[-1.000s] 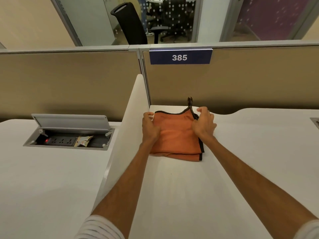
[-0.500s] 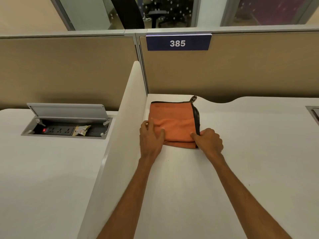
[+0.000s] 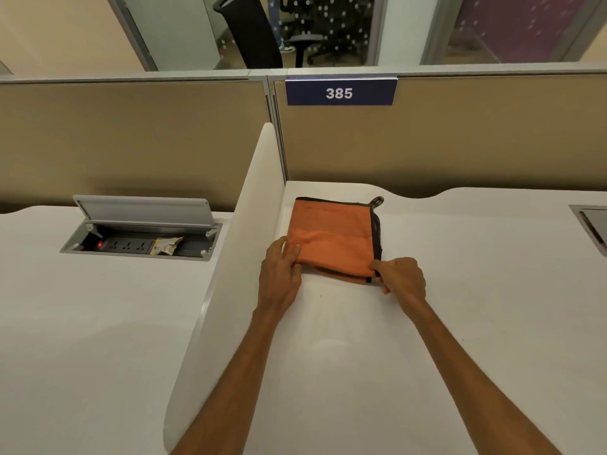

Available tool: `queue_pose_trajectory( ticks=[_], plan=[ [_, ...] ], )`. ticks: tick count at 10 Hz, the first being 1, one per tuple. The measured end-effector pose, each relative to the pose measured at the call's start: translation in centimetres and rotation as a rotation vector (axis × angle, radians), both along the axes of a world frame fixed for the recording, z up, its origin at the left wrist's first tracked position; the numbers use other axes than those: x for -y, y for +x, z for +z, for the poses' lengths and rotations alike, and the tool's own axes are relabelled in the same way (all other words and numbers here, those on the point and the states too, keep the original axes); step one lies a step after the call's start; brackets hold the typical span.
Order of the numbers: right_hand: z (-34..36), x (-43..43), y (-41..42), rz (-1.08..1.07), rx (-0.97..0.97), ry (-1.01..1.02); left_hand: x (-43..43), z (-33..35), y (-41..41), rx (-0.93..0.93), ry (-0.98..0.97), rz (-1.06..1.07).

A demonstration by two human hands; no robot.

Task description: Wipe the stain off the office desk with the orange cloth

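White office desk (image 3: 377,372) fills the lower half, backed by a tan cubicle partition (image 3: 460,146) with a blue "385" number plate (image 3: 340,92) at its top edge. Orange cloth (image 3: 331,239) lies folded flat on the desk, below the number plate and close to the partition, black trim down its right edge, small dark hanging loop (image 3: 377,201) at the far right corner. White side divider (image 3: 230,274) stands just left of the cloth.

Left hand (image 3: 279,280) rests at the cloth's near left corner, fingers mostly straight and together, fingertips on the fabric, thumb alongside; it presses rather than grasps. Right hand (image 3: 402,279) sits at the cloth's near right corner, fingers curled, thumb and fingers pinching the trimmed corner. Both forearms bare, stretching up from the bottom edge.

Left of the divider, on the neighbouring desk surface (image 3: 82,339), a recessed power socket box (image 3: 138,246) has its grey lid propped open; red switch light shows, crumpled wrapper (image 3: 167,246) inside. Far right of the cloth, another recessed box (image 3: 591,224), partly cut off by the frame edge. Behind the partition, glass walls and a black office chair (image 3: 253,31). A tiny speck shows on the desk below the cloth; cannot tell if it's the stain.
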State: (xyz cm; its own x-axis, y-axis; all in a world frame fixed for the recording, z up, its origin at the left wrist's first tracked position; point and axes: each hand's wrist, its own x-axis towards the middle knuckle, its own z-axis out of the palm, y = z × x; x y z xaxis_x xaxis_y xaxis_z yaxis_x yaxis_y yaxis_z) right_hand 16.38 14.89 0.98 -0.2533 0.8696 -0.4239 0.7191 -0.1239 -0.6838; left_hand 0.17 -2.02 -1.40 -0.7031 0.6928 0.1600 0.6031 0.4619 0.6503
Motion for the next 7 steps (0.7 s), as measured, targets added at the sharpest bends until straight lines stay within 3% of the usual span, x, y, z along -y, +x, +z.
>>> queue_pose_trajectory(
  ticks=[1,2,3,4,6,7],
  plan=[
    [0.2,0.1,0.1,0.139,0.193,0.262,0.5,0.2,0.6,0.038,0.036,0.035],
    [0.2,0.5,-1.3,0.277,0.09,0.58,-0.5,0.2,0.8,-0.068,-0.054,-0.058],
    [-1.2,1.1,-2.7,0.567,0.111,0.579,-1.6,-0.9,1.1,-0.107,-0.296,-0.134],
    [-3.7,1.3,-2.8,0.716,0.205,0.526,-1.4,-1.9,1.5,-0.134,-0.401,-0.145],
    [-3.1,0.5,-1.9,0.779,0.288,0.522,-1.3,-0.3,2.0,-0.142,-0.437,-0.128],
    [-1.5,0.7,-0.7,0.674,0.228,0.53,-1.3,0.9,3.2,-0.111,-0.334,-0.111]
  ],
)
